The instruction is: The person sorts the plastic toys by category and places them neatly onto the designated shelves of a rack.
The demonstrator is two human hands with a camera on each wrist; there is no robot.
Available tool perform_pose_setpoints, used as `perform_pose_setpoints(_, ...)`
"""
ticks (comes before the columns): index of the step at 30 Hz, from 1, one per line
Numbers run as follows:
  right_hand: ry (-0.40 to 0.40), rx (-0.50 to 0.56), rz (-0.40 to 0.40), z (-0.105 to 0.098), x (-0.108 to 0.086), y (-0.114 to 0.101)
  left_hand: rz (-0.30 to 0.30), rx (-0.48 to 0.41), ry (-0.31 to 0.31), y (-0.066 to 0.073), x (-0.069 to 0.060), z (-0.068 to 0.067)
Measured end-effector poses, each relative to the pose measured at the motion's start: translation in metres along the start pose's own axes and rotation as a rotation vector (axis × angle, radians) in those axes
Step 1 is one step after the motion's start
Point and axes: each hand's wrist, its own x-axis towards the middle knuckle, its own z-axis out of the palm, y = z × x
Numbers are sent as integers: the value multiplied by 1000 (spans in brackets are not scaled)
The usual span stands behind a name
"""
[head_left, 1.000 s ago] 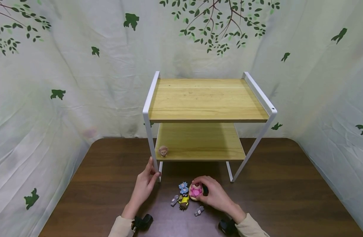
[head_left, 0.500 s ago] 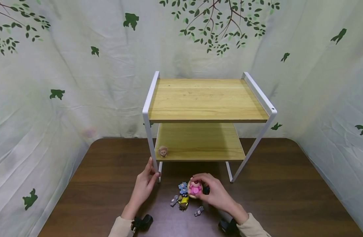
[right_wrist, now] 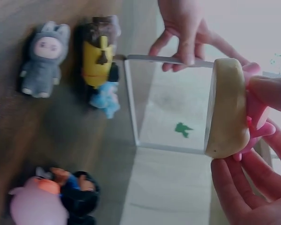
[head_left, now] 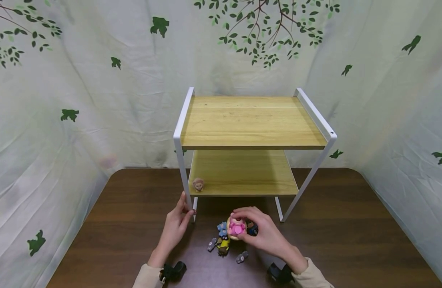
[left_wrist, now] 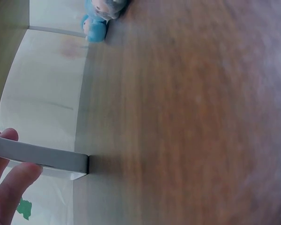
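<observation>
In the head view the right hand (head_left: pixel 266 232) pinches a pink figure on a round cream base (head_left: pixel 237 226) above the tabletop; the right wrist view shows thumb and fingers round its edges. My left hand (head_left: pixel 175 224) grips the white front left leg (left_wrist: pixel 42 155) of the shelf, its fingers round the bar. Below and beside the right hand lie a yellow and brown figure (head_left: pixel 223 245), blue figures (head_left: pixel 222 228), two grey figures (head_left: pixel 242 257) (head_left: pixel 211 244) and a dark figure (head_left: pixel 252 229). A pink round figure (right_wrist: pixel 40 204) lies beside the dark one in the right wrist view.
The two-tier shelf has a wooden top board (head_left: pixel 253 122) and a lower board (head_left: pixel 242 172), with a small brownish figure (head_left: pixel 198 184) at its front left corner. It stands on a dark brown table (head_left: pixel 350 224) before a leaf-patterned cloth (head_left: pixel 134 100).
My right hand has moved slightly up and away from me with the pink figure, uncovering more of the dark figure. The left hand has stayed at the leg.
</observation>
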Motion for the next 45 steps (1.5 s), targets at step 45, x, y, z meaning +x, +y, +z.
perform_pose_setpoints(45,19,3,-115,-29,54,-16,3,5,11,0,0,1)
